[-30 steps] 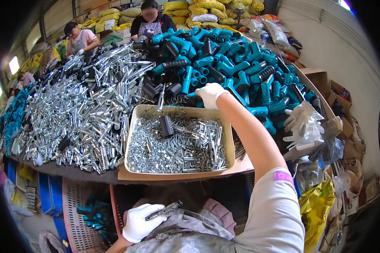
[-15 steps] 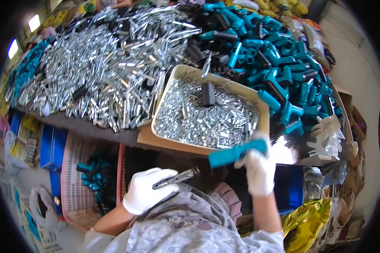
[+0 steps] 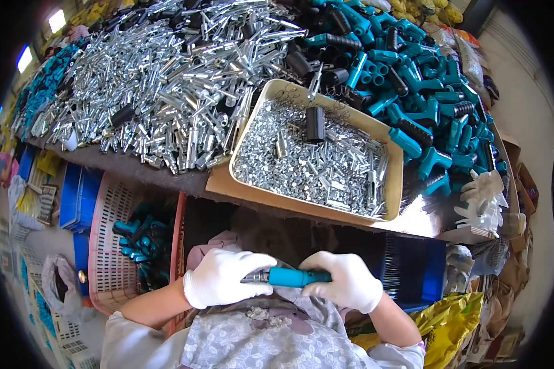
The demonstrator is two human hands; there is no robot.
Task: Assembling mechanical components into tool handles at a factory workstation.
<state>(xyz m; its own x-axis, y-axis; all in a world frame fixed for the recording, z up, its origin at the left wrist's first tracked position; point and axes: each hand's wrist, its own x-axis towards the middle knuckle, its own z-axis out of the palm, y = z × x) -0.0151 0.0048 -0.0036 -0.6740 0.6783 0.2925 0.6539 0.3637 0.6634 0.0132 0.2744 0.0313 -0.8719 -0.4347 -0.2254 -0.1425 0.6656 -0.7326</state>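
Note:
Low in front of my body, both white-gloved hands meet around one piece. My left hand [image 3: 228,278] is closed on a silver metal shaft [image 3: 256,277], mostly covered by the fingers. Against the shaft's right end sits a teal plastic handle [image 3: 287,277], lying level; how deep the shaft goes in cannot be seen. My right hand [image 3: 349,281] grips the handle's darker right end between thumb and fingers. Beyond the hands, a cream tray [image 3: 395,184] of small metal parts stands at the table edge, with a black cylinder [image 3: 314,125] on top.
A heap of silver metal parts [image 3: 160,86] covers the table's left; teal-and-black handles [image 3: 425,111] pile up at right. White gloves [image 3: 481,200] lie at the right edge. Below are a pink basket [image 3: 114,215] holding teal pieces, a blue bin [image 3: 434,273] and a yellow bag [image 3: 452,326].
My right hand has come down and inward with the teal handle, turning it level. My left hand has shifted slightly right, and the metal shaft now meets the handle.

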